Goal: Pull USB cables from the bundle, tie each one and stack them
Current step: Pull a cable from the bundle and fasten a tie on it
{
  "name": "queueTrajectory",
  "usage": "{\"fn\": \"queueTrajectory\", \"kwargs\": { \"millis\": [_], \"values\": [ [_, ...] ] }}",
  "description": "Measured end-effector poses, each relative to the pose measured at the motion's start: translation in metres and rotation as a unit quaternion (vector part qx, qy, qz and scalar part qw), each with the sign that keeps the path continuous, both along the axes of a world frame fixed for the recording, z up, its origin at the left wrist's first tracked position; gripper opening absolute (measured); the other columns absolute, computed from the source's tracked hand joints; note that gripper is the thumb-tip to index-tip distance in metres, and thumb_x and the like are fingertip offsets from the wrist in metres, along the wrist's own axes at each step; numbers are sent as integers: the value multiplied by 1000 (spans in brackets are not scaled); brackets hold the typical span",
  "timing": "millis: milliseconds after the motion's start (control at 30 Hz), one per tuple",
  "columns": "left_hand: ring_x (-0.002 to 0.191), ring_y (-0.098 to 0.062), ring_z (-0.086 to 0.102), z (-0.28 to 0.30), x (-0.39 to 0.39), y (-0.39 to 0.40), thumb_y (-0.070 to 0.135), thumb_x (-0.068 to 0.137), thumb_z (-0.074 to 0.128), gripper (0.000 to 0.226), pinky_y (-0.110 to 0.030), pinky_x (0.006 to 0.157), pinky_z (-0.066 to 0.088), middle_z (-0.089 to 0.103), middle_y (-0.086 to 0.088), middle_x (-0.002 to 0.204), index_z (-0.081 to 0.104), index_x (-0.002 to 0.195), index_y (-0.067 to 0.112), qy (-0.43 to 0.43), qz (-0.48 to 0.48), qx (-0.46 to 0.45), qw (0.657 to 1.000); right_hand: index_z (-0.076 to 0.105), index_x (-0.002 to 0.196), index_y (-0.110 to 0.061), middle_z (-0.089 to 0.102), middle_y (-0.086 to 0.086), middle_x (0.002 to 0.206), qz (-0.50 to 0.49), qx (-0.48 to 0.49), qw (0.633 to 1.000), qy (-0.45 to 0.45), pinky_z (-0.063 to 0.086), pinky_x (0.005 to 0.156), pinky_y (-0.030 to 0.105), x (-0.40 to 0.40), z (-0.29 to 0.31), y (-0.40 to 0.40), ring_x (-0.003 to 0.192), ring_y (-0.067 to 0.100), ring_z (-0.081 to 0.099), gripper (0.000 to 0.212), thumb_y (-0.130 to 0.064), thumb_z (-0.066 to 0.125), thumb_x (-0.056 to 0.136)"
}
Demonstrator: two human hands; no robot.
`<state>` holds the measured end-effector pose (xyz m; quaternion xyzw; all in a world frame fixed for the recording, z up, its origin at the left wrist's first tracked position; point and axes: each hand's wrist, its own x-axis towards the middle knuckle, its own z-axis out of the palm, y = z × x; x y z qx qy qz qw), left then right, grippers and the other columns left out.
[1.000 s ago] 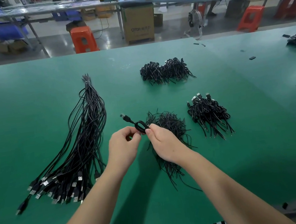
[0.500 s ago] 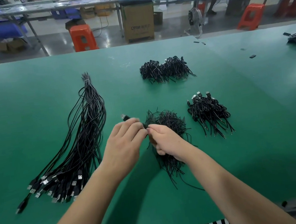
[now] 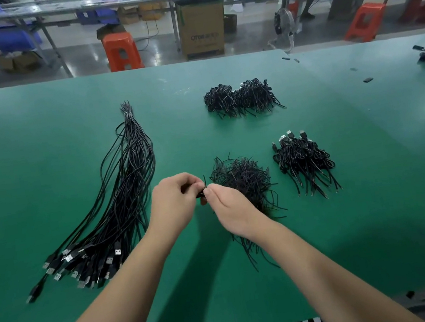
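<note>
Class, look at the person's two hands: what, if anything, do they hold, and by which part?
Both hands, left hand and right hand, pinch one small coiled cable between their fingertips; the exact part gripped is hidden.

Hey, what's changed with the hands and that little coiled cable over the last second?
The left hand closed over the coiled black USB cable, hiding the plug that stuck out a second ago, while the right hand keeps pinching it with a thin black tie end poking up. Both hands hold their spot. The long black cable bundle and tied-cable piles haven't moved.
</note>
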<state>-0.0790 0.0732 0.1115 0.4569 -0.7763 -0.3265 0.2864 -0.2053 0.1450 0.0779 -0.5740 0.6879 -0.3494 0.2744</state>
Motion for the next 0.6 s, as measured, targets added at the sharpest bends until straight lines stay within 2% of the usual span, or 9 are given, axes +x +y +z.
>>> {"fn": "queueTrajectory", "kwargs": {
  "millis": [67,167,267,300,400,467,533,600],
  "values": [
    [61,-6,58,0,1,-3,15,89,70,19,-10,54,40,69,10,69,72,73,25,-16,-2,38,999,46,81,-19,48,-4,67,16,-1,998,53,29,62,36,1,-1,3,65,18,46,33,-34,36,108],
    [63,-15,56,1,4,-6,14,90,70,21,-24,60,45,71,1,70,70,71,23,-17,-6,98,995,40,82,-17,49,-2,69,41,5,993,115,28,61,36,1,2,4,66,26,46,31,-35,39,107],
    [63,-16,56,2,8,-11,8,91,68,14,-28,66,44,71,-7,72,72,77,12,5,-29,180,983,41,90,-19,59,6,81,72,-16,975,212,34,64,39,0,7,7,74,32,56,24,-33,36,108],
    [61,-14,56,2,10,-14,6,91,67,13,-25,66,45,70,-7,71,72,79,9,18,-40,213,976,44,92,-17,62,7,85,78,-28,967,241,38,65,40,0,9,8,75,33,58,24,-32,36,108],
    [47,-9,43,3,17,-23,6,91,67,12,-20,45,32,67,-2,66,73,81,9,12,-72,295,953,53,97,-11,66,9,87,86,-57,945,309,45,68,43,1,10,8,74,34,60,30,-32,34,109],
    [52,-12,42,2,20,-27,11,88,72,7,-22,48,30,67,-5,68,73,82,7,9,-68,307,949,53,96,-12,66,8,85,86,-67,934,339,43,65,40,0,10,6,72,32,61,32,-33,33,109],
    [59,-16,45,0,22,-29,20,83,80,21,-26,57,36,65,-7,69,72,82,1,14,-44,278,959,52,93,-14,65,6,82,88,-80,920,372,39,60,37,-1,10,4,68,30,61,33,-34,31,109],
    [64,-20,45,1,22,-29,33,82,80,30,-31,63,35,63,-10,69,75,79,3,15,-28,246,969,53,88,-14,65,5,76,90,-94,908,399,34,54,35,0,10,2,61,29,59,33,-33,35,108]
  ]
}}
